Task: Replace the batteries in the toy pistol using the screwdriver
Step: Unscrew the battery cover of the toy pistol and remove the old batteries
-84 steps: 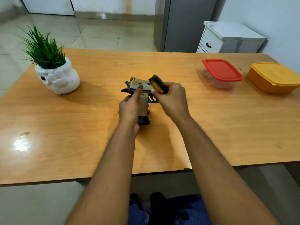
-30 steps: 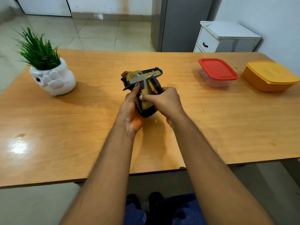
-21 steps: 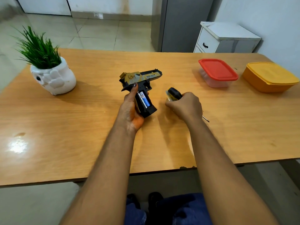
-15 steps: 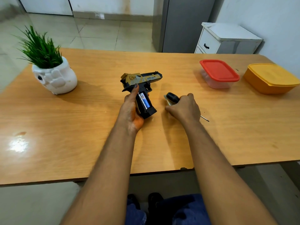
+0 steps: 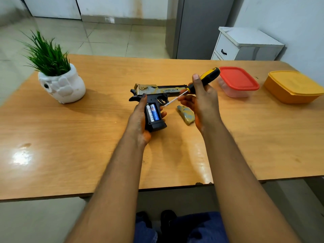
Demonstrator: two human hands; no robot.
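The toy pistol (image 5: 154,90), tan and black, lies on its side on the wooden table (image 5: 87,137), barrel pointing right. My left hand (image 5: 138,120) grips its handle. The battery bay is uncovered and two batteries (image 5: 152,113), white and blue, sit inside. The tan battery cover (image 5: 186,115) lies on the table just right of the handle. My right hand (image 5: 201,100) holds a screwdriver (image 5: 205,81) by its yellow-and-black handle, raised above the table. Its metal tip points down-left near the trigger guard.
A white owl-shaped pot with a green plant (image 5: 59,81) stands at the left. A clear box with a red lid (image 5: 237,81) and an orange lidded box (image 5: 292,86) sit at the far right. A white drawer unit (image 5: 245,44) stands behind the table.
My right hand took the cover off the handle and set it on the table, then lifted the screwdriver and turned its tip toward the pistol. The batteries are now exposed.
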